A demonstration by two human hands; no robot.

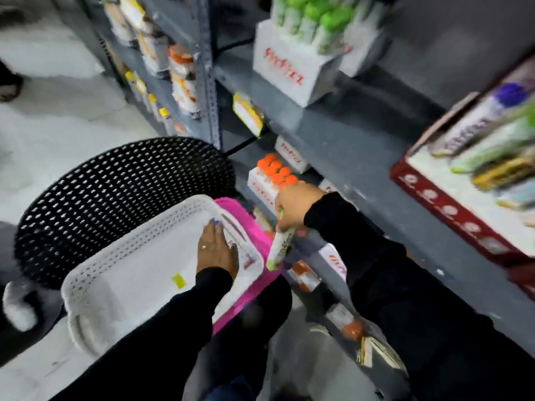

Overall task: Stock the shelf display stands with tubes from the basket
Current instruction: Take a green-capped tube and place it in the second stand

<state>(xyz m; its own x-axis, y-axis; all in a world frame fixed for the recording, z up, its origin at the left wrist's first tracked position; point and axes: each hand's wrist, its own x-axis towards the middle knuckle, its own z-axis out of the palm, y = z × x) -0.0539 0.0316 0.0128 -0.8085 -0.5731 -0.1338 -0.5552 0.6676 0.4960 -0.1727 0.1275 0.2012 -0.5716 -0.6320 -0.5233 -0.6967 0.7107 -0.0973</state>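
Note:
A white perforated basket (pixel 121 273) rests on my lap over a pink basket (pixel 246 224). My left hand (pixel 215 248) lies flat inside the white basket, fingers spread over a few tubes (pixel 240 241) along its right wall. My right hand (pixel 295 206) is closed around a white tube with green print (pixel 279 250), hanging cap-up beside the pink basket. Just beyond that hand stands a white display stand with orange-capped tubes (pixel 273 172) on the lower shelf. Another white stand with green-capped tubes (pixel 301 50) sits on the upper shelf.
A black perforated stool (pixel 115 198) stands behind the baskets. The grey metal shelf (pixel 362 146) runs along the right, with a red carton of mixed tubes (pixel 469 180) on it. More boxed goods (pixel 179 73) fill the rack at the left. The picture is motion-blurred.

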